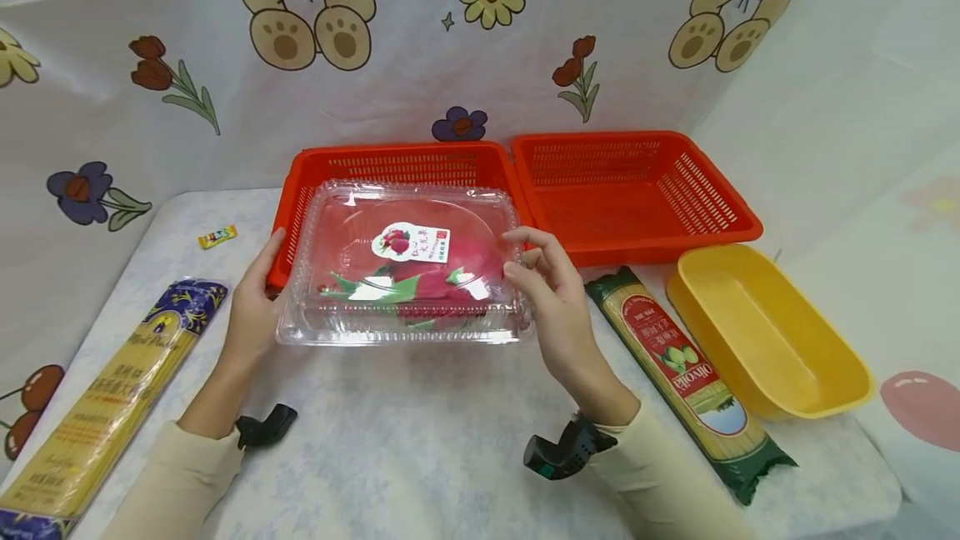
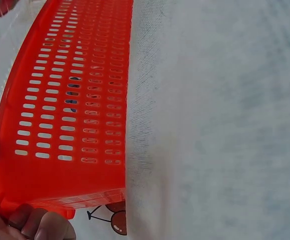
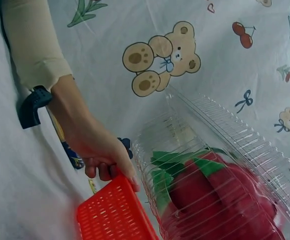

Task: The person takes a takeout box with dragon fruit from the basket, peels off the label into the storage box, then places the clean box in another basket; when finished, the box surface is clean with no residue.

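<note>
A clear plastic box [image 1: 337, 227] with a label and red dragon fruit [image 3: 224, 200] inside is tilted over the front of the left red basket [image 1: 405, 161]. My right hand [image 1: 558, 311] pinches the box's right edge between thumb and curled fingers. On the other side, my left hand [image 1: 255, 315] grips the basket's front left corner, thumb on the rim and fingers curled beneath. In the left wrist view those fingers [image 2: 45, 225] show under the basket's slotted wall [image 2: 60, 185]. The right wrist view does not show my right hand.
A second red basket [image 1: 600, 223] stands at the back right, beside a yellow tub [image 1: 780, 340]. Spaghetti packs lie on both sides: a green-ended one [image 1: 682, 373] at right, a blue-ended one [image 1: 112, 407] at left. A small yellow candy [image 1: 217, 237] lies at the back left.
</note>
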`<state>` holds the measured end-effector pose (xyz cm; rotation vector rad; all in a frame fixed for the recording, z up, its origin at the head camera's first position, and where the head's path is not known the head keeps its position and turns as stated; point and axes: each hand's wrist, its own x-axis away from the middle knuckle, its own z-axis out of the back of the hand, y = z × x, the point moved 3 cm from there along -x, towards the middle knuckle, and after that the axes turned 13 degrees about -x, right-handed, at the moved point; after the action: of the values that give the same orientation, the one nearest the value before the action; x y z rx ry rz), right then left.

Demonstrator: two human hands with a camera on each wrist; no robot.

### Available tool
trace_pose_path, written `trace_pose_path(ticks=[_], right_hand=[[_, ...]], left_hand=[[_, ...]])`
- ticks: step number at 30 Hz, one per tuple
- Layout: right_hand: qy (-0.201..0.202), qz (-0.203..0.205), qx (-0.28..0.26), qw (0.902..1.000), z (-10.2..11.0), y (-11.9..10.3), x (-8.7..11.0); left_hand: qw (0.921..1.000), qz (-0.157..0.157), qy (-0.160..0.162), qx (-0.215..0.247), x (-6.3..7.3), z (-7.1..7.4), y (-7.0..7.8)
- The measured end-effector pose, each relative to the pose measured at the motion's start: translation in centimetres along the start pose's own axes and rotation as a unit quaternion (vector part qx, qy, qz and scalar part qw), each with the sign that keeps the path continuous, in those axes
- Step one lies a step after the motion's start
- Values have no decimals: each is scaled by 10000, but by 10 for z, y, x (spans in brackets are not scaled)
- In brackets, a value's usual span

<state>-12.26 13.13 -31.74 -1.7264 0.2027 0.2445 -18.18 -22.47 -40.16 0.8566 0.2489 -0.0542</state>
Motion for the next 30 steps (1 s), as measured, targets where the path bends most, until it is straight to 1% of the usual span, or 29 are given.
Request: trace_pose_path(ticks=[5, 7, 11, 15, 17, 20, 24, 30], right_hand=[[-116, -144, 12, 9998, 11, 3, 21], [-149, -168, -5, 9997, 16, 5, 30], [-142, -201, -4, 9997, 25, 8, 47], [9, -280, 197, 9994, 32, 15, 61], [37, -306, 235, 9992, 35, 19, 65], [-27, -360, 207, 9991, 38, 25, 70], [-177, -455, 12, 9988, 40, 34, 76], [-219, -311, -136, 9992, 41, 48, 80]], left_hand=[[9998, 193, 3, -68, 0, -1, 0], [9997, 215, 15, -100, 0, -1, 1], [9999, 101, 86, -79, 0, -1, 3], [9999, 8, 109, -39, 0, -1, 5], [9999, 12, 101, -56, 0, -1, 5], [9999, 47, 126, -106, -1, 0, 5], [9998, 39, 151, -108, -1, 0, 5], [9998, -7, 148, -101, -2, 1, 7]])
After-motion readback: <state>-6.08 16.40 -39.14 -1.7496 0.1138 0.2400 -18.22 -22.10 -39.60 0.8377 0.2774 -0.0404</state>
